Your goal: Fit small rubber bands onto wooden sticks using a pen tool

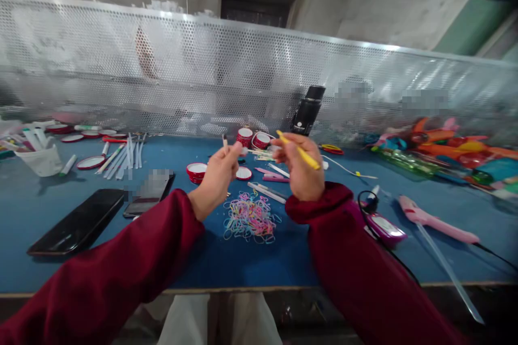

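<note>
Above the middle of the table, my left hand is closed, thumb and index finger pinched on something small and whitish that I cannot make out. A thin pale stick shows just above its knuckles; whether it is held is unclear. Level with it, my right hand is closed around a slim yellow pen-like tool, which slants up to the left. The hands are apart. Below and between them lies a loose heap of pastel rubber bands. Behind them sit small red patterned drum-like pieces.
Two dark phones, clear sticks and a white cup of markers lie left. At right are a purple device, a pink glue gun and colourful plastic pieces. A perforated metal screen backs the table.
</note>
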Available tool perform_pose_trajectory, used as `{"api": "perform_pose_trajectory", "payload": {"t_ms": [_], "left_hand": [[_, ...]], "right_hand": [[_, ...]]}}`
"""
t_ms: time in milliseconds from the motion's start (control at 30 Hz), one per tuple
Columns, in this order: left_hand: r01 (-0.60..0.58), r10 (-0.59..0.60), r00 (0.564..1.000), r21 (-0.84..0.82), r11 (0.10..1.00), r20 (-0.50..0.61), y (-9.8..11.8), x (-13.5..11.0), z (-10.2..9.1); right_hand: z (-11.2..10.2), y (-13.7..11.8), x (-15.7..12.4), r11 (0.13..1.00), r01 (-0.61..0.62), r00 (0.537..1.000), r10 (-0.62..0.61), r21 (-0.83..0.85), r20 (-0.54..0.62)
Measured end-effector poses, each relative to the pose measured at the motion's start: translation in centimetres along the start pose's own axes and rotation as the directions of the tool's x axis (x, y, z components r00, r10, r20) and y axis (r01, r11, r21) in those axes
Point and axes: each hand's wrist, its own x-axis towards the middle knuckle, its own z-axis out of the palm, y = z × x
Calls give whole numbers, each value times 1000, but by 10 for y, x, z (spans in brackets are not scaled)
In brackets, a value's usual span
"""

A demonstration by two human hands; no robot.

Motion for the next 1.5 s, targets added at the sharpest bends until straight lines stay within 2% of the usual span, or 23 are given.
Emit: {"api": "perform_pose_trajectory", "payload": {"t_ms": [100,200,300,400,500,567,633,667,700,800,833,900,1000,1033,1133,1267,1333,1433,1500], "left_hand": [[94,-96,988,25,995,120,-14,-14,11],[148,-153,974,43,988,167,-18,-18,10],[210,-218,965,66,975,146,-16,-15,5],[244,-246,967,36,969,70,-12,-12,2],[288,-287,957,7,958,-29,-9,-11,4],[319,-319,947,-5,948,-30,-9,-12,5],[328,-327,945,-14,945,10,-10,-13,6],[325,-325,946,-11,946,22,-11,-14,6],[323,-323,946,-1,946,20,-12,-14,6],[325,-324,946,37,945,-25,-15,-13,5],[327,-326,945,43,944,-30,-15,-12,4],[328,-328,945,45,944,-13,-16,-12,3],[318,-319,947,45,947,19,-15,-13,3],[310,-311,950,39,950,27,-15,-14,3],[300,-301,954,11,954,22,-15,-15,4],[350,-350,937,34,936,-1,-15,-16,5],[359,-359,933,70,931,-8,-16,-15,5],[333,-336,942,118,936,5,-20,-13,2],[296,-301,953,148,944,17,-23,-12,-1]], "right_hand": [[19,1,-19,993,6,980,18,-120,197],[28,2,-27,984,39,972,3,-174,234],[17,6,-18,975,12,977,36,-221,211],[-12,19,1,932,29,990,23,-361,140],[-44,37,13,796,-9,970,154,-605,188],[-57,45,16,715,-47,917,308,-698,253],[-62,50,15,681,-82,848,431,-728,308],[-62,51,14,665,-80,834,453,-743,316],[-61,52,13,641,-61,839,448,-765,309],[-57,56,13,505,27,909,347,-863,232],[-57,59,12,455,47,917,334,-889,219],[-57,68,11,390,69,897,378,-918,228],[-56,78,6,336,85,826,503,-938,255],[-56,80,5,322,90,816,519,-942,255],[-55,77,5,338,147,821,482,-930,305],[-53,72,7,370,166,858,403,-914,319],[-50,71,5,385,161,852,410,-909,325],[-46,70,1,425,185,818,433,-886,379],[-43,69,-1,435,184,829,412,-881,377]]}}
